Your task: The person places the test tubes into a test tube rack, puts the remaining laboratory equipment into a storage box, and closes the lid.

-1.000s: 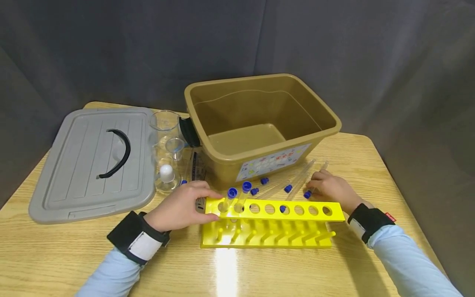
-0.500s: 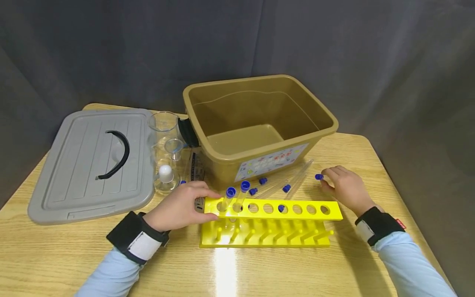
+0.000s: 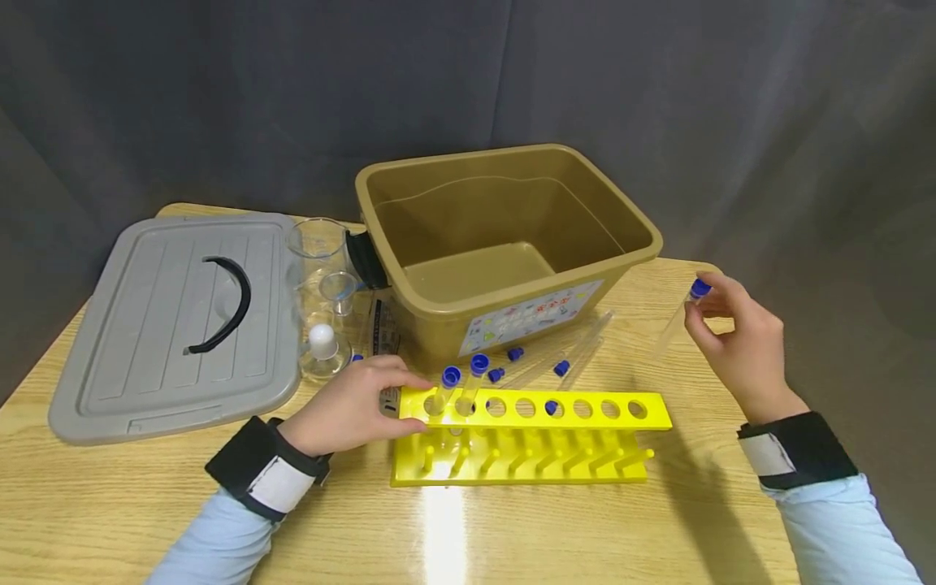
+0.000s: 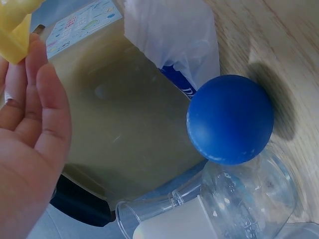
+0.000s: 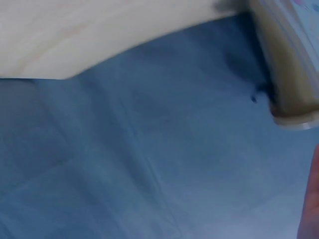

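In the head view a yellow test tube rack (image 3: 521,410) stands at the front of the table. My left hand (image 3: 356,406) grips its left end between thumb and fingers; the left wrist view shows fingertips at the yellow edge. Two blue-capped test tubes (image 3: 478,366) stand in the leftmost holes. To the right, above the table, my right hand (image 3: 746,349) pinches a clear test tube (image 3: 673,329) near its blue cap, and the tube slants down to the left. Several more capped tubes (image 3: 581,349) lie behind the rack. The right wrist view catches only a sliver of the hand.
An open brown bin (image 3: 512,236) stands behind the tubes. Its grey lid (image 3: 183,325) lies at the left. Between them are a beaker (image 3: 318,240), a white-capped glass vessel (image 3: 324,349) and other clear glassware. A blue ball (image 4: 230,119) shows in the left wrist view.
My right hand has lifted a test tube from the pile behind the rack and carried it right and up. The left hand has stayed on the rack.
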`<state>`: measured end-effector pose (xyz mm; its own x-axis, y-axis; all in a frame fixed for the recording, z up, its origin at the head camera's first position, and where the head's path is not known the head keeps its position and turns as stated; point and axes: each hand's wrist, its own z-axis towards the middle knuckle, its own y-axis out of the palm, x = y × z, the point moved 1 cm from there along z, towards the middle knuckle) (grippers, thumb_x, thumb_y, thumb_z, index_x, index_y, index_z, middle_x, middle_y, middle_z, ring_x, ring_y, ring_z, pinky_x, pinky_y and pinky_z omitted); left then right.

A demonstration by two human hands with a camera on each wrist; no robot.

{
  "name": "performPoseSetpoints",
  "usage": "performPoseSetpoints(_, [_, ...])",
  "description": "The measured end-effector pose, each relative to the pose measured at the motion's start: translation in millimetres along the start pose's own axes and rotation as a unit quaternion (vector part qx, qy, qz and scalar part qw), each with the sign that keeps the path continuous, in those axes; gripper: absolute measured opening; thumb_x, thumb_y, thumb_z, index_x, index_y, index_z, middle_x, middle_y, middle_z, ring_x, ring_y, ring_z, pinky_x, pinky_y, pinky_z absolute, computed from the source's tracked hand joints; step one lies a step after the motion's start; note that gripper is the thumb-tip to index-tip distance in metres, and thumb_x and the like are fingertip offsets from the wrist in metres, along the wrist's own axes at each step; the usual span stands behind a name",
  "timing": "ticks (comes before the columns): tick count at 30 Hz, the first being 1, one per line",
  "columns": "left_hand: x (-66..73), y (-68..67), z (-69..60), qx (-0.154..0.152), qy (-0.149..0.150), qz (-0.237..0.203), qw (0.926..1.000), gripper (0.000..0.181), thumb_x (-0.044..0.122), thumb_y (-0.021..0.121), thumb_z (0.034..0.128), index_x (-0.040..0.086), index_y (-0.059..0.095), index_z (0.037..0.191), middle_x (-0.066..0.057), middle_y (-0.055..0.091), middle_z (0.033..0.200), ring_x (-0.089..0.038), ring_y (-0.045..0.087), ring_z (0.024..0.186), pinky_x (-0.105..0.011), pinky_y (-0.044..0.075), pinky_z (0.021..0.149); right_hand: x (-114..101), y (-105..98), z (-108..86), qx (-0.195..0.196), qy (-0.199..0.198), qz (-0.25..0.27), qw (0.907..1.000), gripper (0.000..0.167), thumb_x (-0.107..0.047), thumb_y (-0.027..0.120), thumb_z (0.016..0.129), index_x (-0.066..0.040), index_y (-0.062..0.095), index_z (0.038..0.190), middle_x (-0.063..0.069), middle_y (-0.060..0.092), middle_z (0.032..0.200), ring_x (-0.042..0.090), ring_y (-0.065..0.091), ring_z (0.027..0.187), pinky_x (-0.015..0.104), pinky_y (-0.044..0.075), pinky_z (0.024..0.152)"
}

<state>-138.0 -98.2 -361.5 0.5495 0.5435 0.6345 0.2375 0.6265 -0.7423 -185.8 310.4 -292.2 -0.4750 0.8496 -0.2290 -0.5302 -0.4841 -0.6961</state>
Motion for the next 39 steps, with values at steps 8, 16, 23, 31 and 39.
performPoseSetpoints(8, [0.2, 0.5, -0.2, -0.004, -0.008, -0.002, 1.0, 0.041, 0.029, 0.078, 0.0744, 0.011, 0.069, 0.111, 0.005, 0.062, 0.091, -0.012, 0.055, 0.075, -0.022, 0.045, 0.068, -25.1, -16.0, 15.8, 0.036, -0.014, 0.076, 0.9964, 0.033, 0.002, 0.064, 0.083, 0.007, 0.058, 0.115, 0.005, 0.067, 0.096, -0.024, 0.048, 0.089, 0.0, 0.039, 0.078])
performPoseSetpoints(16, [0.1, 0.0, -0.7, -0.002, -0.006, 0.0, 1.0, 0.041, 0.029, 0.078, 0.0741, 0.011, 0.069, 0.11, 0.005, 0.062, 0.091, -0.012, 0.055, 0.075, -0.021, 0.045, 0.068, -56.8, -22.5, 26.8, 0.066, -0.041, 0.172, 0.982, 0.032, -0.002, 0.066, 0.082, 0.012, 0.059, 0.11, -0.026, 0.059, 0.101, -0.013, 0.058, 0.082, 0.006, 0.045, 0.079])
performPoseSetpoints(23, [0.4, -0.4, -0.9, -0.001, -0.003, -0.003, 1.0, 0.042, 0.029, 0.078, 0.0741, 0.011, 0.069, 0.111, 0.005, 0.062, 0.091, -0.012, 0.053, 0.072, -0.02, 0.043, 0.065, -86.6, -22.8, 32.6, 0.057, -0.06, 0.253, 0.964, 0.042, -0.016, 0.07, 0.084, 0.018, 0.056, 0.105, -0.017, 0.065, 0.1, -0.007, 0.063, 0.082, 0.009, 0.048, 0.077])
performPoseSetpoints(31, [1.6, -0.6, -0.3, -0.002, -0.004, -0.001, 1.0, 0.042, 0.028, 0.078, 0.074, 0.011, 0.069, 0.111, 0.004, 0.062, 0.091, -0.013, 0.055, 0.076, -0.023, 0.045, 0.069, -117.2, -10.8, 32.1, 0.02, -0.056, 0.308, 0.9497, 0.048, -0.023, 0.07, 0.084, 0.017, 0.055, 0.104, -0.017, 0.063, 0.097, -0.004, 0.064, 0.078, 0.011, 0.05, 0.074])
performPoseSetpoints(39, [2.0, -0.7, 0.1, -0.005, -0.007, -0.001, 1.0, 0.042, 0.028, 0.078, 0.0738, 0.011, 0.069, 0.111, 0.004, 0.063, 0.091, -0.013, 0.055, 0.077, -0.024, 0.045, 0.069, -132.6, 10.5, 25.6, -0.024, -0.076, 0.315, 0.9458, 0.045, -0.027, 0.065, 0.087, 0.013, 0.056, 0.106, -0.002, 0.063, 0.091, -0.004, 0.06, 0.077, 0.011, 0.05, 0.074])
